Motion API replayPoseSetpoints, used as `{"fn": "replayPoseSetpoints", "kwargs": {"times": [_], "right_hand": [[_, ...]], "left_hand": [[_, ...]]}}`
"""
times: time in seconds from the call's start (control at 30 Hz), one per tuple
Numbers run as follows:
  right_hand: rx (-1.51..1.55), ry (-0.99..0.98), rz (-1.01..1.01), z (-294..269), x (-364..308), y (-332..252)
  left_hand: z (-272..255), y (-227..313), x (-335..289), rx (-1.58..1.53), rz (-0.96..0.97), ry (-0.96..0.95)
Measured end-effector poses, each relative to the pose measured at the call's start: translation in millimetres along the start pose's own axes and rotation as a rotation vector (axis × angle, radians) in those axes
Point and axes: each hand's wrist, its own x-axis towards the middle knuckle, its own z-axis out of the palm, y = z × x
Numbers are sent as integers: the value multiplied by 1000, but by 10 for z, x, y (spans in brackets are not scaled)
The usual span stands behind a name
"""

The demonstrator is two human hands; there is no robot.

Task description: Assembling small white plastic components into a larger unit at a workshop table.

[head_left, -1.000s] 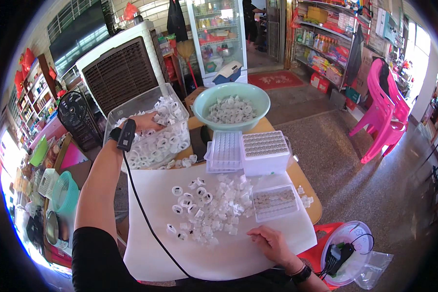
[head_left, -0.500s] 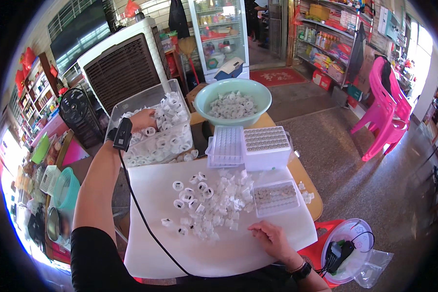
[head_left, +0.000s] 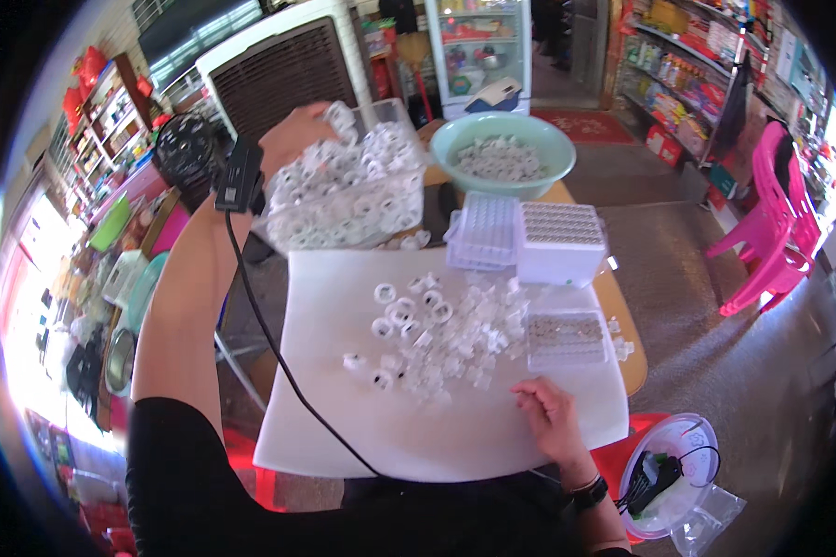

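Observation:
At the far left, my left hand (head_left: 297, 135) is in the back corner of a clear plastic bin (head_left: 279, 232) heaped with white ring-shaped plastic parts (head_left: 344, 172). One white part (head_left: 340, 121) shows at its blurred, partly hidden fingertips; whether it is gripped I cannot tell. My right hand (head_left: 550, 418) rests at the front right of a white sheet (head_left: 344, 436), fingers loosely bent and apart, with nothing visible in them. Left of it lies a loose pile of small translucent pieces (head_left: 464, 334), with several white rings (head_left: 399, 311) alongside. Behind it sits a shallow clear tray (head_left: 567, 353) of small pieces.
A pale green basin (head_left: 446, 162) of small parts stands at the back. Stacked clear trays (head_left: 486, 227) stand beside a white block with rows of round holes (head_left: 560, 246). A black cable (head_left: 279, 353) runs from my left wrist across the sheet. A pail (head_left: 701, 441) stands lower right.
My left hand has moved to the bin's back left, and parts now fill the space where the bin's bottom showed. The view has shifted; my right hand stays on the sheet.

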Motion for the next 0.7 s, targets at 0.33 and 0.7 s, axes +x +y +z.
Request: {"fn": "replayPoseSetpoints", "kwargs": {"times": [0.33,0.7], "right_hand": [[-9,53,5,33,11,50],[11,62,-8,31,-19,69]], "left_hand": [[513,356,-957,-426,57,-213],[1832,-190,-1726,479,107,-139]]}}
